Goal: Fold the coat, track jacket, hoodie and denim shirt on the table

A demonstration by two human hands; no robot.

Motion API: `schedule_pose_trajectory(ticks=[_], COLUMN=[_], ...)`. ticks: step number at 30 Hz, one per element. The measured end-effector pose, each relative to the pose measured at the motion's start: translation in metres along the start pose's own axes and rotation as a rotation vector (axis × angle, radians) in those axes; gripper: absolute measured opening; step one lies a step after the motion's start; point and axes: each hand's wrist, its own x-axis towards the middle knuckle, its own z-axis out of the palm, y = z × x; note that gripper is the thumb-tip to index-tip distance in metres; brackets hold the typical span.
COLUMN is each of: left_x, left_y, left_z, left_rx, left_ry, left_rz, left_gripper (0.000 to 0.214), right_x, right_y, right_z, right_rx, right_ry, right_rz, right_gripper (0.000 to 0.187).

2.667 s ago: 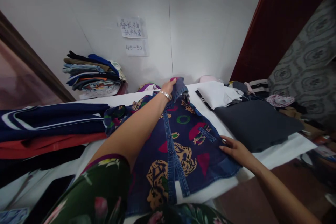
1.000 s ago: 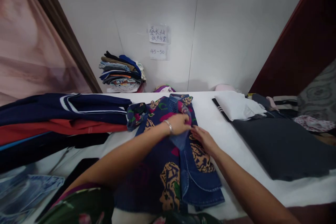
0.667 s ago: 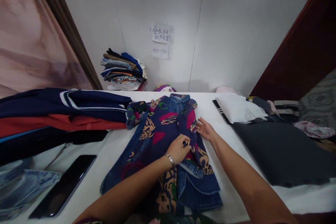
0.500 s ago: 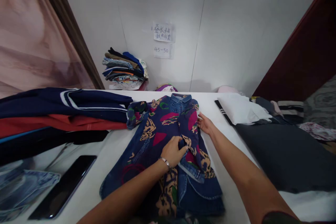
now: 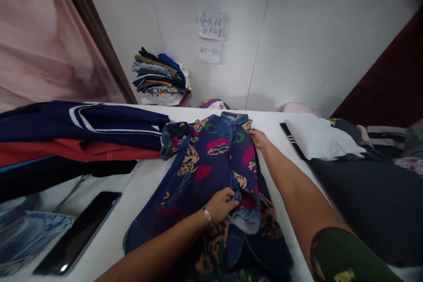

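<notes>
A patterned denim shirt (image 5: 211, 176) in navy, magenta and tan lies front up on the white table, its collar (image 5: 234, 118) at the far end. The sleeve on the right is laid down over the shirt front. My left hand (image 5: 222, 205), with a silver bracelet, pinches that sleeve near its pale, turned cuff (image 5: 247, 220). At the shirt's right edge, just below the shoulder, my right hand (image 5: 258, 139) has its fingers closed on the fabric; the fingertips are partly hidden. The other sleeve (image 5: 175, 139) is bunched at the left shoulder.
Navy and red garments (image 5: 82, 128) are heaped at the left, with a black phone (image 5: 79, 233) and jeans (image 5: 29, 238) nearer. A folded clothes stack (image 5: 160, 77) stands by the wall. At the right lie a white garment (image 5: 317, 136) and dark cloth (image 5: 360, 202).
My left hand has drawn the sleeve and cuff slightly down towards me. My right hand's spread fingers have closed in on the shirt's edge. The view has shifted a little.
</notes>
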Motion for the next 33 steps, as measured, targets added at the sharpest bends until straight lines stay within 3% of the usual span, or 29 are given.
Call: schedule_pose_trajectory(ticks=[2,6,11,15,18,20,26,30,33], left_x=[0.0,0.009,0.023,0.023,0.019,0.017,0.007,-0.002,-0.008], left_y=[-0.002,0.011,0.03,0.03,0.027,0.026,0.027,0.028,0.03], left_z=[-0.006,-0.016,-0.014,-0.01,-0.007,-0.004,0.005,0.007,0.009], left_rx=[0.18,0.343,0.113,0.023,0.013,0.007,0.011,0.04,-0.051], left_ry=[-0.009,0.133,0.198,0.181,0.176,0.183,0.214,0.143,0.02], left_rz=[0.008,0.224,0.062,0.019,0.029,0.053,0.14,0.103,0.068], left_gripper=[0.03,0.026,0.023,0.026,0.022,0.016,0.017,0.023,0.028], right_x=[-0.005,-0.03,-0.079,-0.129,-0.159,-0.171,-0.171,-0.164,-0.163], right_y=[0.007,0.015,0.019,0.029,0.032,0.032,0.032,0.027,0.017], right_z=[-0.004,-0.011,-0.02,-0.035,-0.044,-0.046,-0.038,-0.024,-0.013], right_rx=[-0.018,-0.025,-0.041,-0.074,-0.091,-0.092,-0.176,-0.147,-0.127], right_ry=[-0.025,-0.097,-0.189,-0.309,-0.371,-0.359,-0.381,-0.33,-0.343], right_rz=[0.054,0.119,0.122,0.123,0.023,-0.081,-0.164,-0.23,-0.307], right_gripper=[0.023,0.021,0.016,0.015,0.021,0.036,0.08,0.085,0.085])
